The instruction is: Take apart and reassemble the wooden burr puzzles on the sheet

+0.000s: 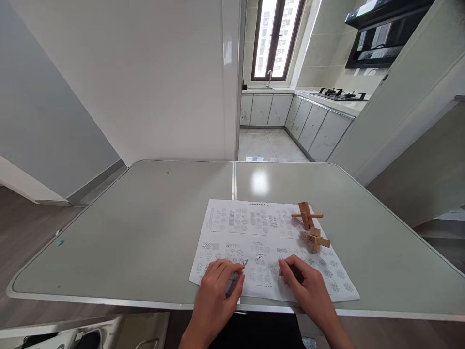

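Note:
A printed sheet of paper (236,228) with rows of small diagrams lies on the table under both my hands. My left hand (218,293) rests at the sheet's lower left, fingers curved, with a small gap between thumb and forefinger and nothing visible in it. Over the lower middle right of the sheet, my right hand (307,283) is loosely curled with its fingertips together; no object shows in it. Beyond that hand stand two wooden interlocking puzzles on the paper's right side: a cross-shaped one (305,215) with a thin rod, and a compact one (314,240) with a number on it.
The grey-green table (127,232) has a pale edge and a centre seam. A small teal bit (60,243) lies near its left edge. White items (69,339) stand below at the lower left. Beyond are a white wall and a kitchen with a stove (339,94).

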Tool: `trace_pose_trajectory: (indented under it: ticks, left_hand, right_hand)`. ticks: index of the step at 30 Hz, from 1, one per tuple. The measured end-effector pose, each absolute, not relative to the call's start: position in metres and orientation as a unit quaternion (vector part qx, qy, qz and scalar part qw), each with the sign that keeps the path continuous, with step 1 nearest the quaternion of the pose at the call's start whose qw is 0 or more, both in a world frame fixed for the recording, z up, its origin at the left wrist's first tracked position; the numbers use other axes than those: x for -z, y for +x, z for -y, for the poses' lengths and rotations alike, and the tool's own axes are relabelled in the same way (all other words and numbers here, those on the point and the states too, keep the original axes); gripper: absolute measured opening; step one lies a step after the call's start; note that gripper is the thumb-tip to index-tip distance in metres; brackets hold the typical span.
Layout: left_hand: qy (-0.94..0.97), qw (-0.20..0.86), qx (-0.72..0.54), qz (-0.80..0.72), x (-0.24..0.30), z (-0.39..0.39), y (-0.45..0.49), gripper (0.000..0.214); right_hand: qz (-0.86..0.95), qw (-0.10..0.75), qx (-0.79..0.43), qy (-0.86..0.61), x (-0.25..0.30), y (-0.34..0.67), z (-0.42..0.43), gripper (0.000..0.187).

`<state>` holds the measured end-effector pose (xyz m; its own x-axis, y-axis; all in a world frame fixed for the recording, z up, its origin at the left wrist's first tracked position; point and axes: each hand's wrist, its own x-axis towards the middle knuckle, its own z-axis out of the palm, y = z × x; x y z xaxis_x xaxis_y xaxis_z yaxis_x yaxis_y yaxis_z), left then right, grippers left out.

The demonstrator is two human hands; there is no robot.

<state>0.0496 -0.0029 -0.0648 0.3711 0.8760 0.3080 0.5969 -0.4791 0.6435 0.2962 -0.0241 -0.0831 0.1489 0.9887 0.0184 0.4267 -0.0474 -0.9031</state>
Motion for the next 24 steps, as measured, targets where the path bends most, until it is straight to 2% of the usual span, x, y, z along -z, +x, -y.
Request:
trace_pose_trajectory:
  ticks: [9,12,18,21,24]
  left_hand:
    - [0.804,0.211,-0.321,-0.454,0.064,0.002,0.05,0.017]
    - [0.808,0.202,-0.323,-0.45,0.063,0.002,0.05,0.016]
    - [0.809,0.195,-0.324,-0.45,0.062,0.002,0.05,0.016]
    - [0.81,0.191,-0.325,-0.45,0.061,0.002,0.051,0.015]
    - [0.81,0.194,-0.322,-0.449,0.06,0.002,0.051,0.015]
  right_hand:
    - [0.517,0.455,-0.346,-0.637,0.081,0.295,0.02,0.039]
    - [0.485,0.501,-0.374,-0.611,0.075,0.292,0.013,0.052]
    - [0.412,0.563,-0.442,-0.563,0.071,0.294,-0.021,0.105]
    - [0.37,0.577,-0.446,-0.575,0.074,0.301,-0.038,0.112]
    - [0.329,0.601,-0.439,-0.581,0.078,0.312,-0.05,0.109]
